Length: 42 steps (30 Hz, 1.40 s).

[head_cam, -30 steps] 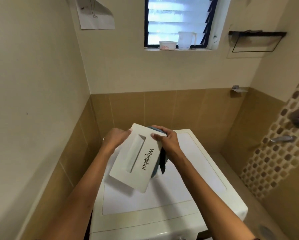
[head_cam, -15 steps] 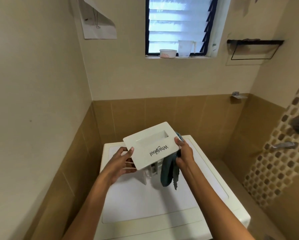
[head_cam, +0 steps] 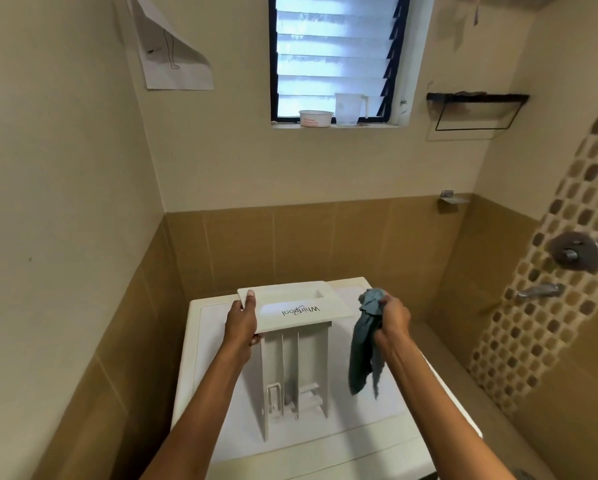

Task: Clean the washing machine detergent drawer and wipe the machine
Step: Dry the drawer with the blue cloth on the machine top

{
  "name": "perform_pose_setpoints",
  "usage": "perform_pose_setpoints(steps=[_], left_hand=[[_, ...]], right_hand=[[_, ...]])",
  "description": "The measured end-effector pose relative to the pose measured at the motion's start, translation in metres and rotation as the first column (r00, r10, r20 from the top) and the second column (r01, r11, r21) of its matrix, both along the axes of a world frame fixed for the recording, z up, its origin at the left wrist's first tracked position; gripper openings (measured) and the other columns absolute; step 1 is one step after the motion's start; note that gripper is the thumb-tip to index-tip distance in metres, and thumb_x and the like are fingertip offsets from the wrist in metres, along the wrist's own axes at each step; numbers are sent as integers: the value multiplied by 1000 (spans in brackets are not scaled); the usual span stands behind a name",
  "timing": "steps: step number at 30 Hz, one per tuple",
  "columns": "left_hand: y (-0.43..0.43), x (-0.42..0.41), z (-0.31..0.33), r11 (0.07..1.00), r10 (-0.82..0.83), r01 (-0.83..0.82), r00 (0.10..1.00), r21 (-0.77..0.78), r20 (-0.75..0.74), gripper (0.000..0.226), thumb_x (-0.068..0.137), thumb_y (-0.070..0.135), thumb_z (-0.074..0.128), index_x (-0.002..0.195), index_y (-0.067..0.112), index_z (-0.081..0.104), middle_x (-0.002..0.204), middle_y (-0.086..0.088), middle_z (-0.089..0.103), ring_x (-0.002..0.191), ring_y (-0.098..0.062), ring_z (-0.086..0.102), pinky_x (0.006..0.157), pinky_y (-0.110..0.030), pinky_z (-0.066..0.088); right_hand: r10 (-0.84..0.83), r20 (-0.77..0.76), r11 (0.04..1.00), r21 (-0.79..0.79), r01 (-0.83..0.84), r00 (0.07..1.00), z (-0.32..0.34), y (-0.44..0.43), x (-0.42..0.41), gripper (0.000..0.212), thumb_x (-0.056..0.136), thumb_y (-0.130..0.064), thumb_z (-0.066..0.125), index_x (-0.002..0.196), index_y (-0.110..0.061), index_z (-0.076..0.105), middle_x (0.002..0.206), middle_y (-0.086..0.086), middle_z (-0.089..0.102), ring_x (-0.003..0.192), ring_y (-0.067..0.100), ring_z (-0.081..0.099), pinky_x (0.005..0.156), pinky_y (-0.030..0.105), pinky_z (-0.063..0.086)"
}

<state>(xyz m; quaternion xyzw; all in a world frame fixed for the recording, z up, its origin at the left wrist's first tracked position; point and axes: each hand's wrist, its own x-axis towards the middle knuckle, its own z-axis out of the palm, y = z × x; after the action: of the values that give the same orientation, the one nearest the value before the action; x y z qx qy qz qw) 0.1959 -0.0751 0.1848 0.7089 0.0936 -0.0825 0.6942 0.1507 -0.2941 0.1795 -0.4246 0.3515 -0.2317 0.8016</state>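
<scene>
We hold the light, stiff detergent drawer by its faceplate, left hand gripping, right hand clutching limp cloth.

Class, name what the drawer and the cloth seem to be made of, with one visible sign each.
The drawer looks like moulded plastic, white, smooth with slight sheen: thin rigid partition walls, printed logo. The cloth is probably soft fabric, grey-blue, matte: it hangs limp in folds from the right hand. Its weave cannot be told.
</scene>
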Motion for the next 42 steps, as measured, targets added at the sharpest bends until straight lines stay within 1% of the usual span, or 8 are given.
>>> perform_pose_setpoints(steps=[4,7,11,15,23,30,36,42], left_hand=[[-3,-6,-6,1000,-6,6,1000,-19,-14,50,98,48,23,133,20,43,125,-12,56,91,-21,51,51,-20,35],[-8,-7,-5,999,-1,0,1000,-45,-24,54,97,51,19,132,19,45,117,-13,59,85,-21,55,57,-22,39],[-10,-5,-6,999,-20,20,1000,-35,-21,58,97,51,17,131,14,47,106,-14,61,84,-24,57,59,-25,42],[-9,-2,-9,998,-19,18,1000,-60,-19,59,97,52,20,132,13,47,113,-12,60,99,-28,58,74,-36,47],[-4,-10,-7,999,-25,26,999,-27,32,33,97,46,34,114,20,46,94,-8,58,68,-13,52,41,-20,42],[-3,-15,-3,983,-160,165,985,-85,64,18,96,25,47,112,21,41,107,-7,57,77,-10,59,47,-22,53],[-5,-25,1,969,-249,245,961,41,118,27,95,39,41,118,25,37,91,5,55,74,-11,58,41,-20,52],[1,-25,-3,927,-366,343,915,149,171,63,88,25,59,141,16,27,136,-8,42,105,-20,50,49,-24,56]], right_hand=[[166,41,819,-562,-114,985,27,18,-3,27,90,-3,49,111,-11,64,104,5,64,84,14,59,66,22,51],[314,-173,350,-893,-283,934,36,52,-7,33,87,0,50,113,-13,66,109,4,67,91,12,59,75,15,47],[285,-443,-225,-893,-390,850,18,92,-12,38,95,-18,45,133,-19,51,127,5,56,115,19,46,99,28,40],[462,-471,-234,-882,-409,751,17,113,-12,47,99,-24,36,145,-24,28,132,11,46,115,21,45,99,32,41],[537,-441,-390,-886,-252,719,1,62,-12,37,94,-19,45,127,-31,57,135,-10,53,122,16,44,99,34,31],[420,-295,-29,-949,-313,858,0,14,-1,35,87,2,51,106,-19,72,112,-2,67,103,14,51,90,18,42],[463,-405,-286,-910,-299,789,12,70,6,37,92,-5,49,124,-21,61,118,5,65,102,21,48,77,21,35],[601,-395,-354,-911,-211,695,20,100,16,39,88,-8,47,122,-16,62,125,4,61,115,22,50,94,26,37]])
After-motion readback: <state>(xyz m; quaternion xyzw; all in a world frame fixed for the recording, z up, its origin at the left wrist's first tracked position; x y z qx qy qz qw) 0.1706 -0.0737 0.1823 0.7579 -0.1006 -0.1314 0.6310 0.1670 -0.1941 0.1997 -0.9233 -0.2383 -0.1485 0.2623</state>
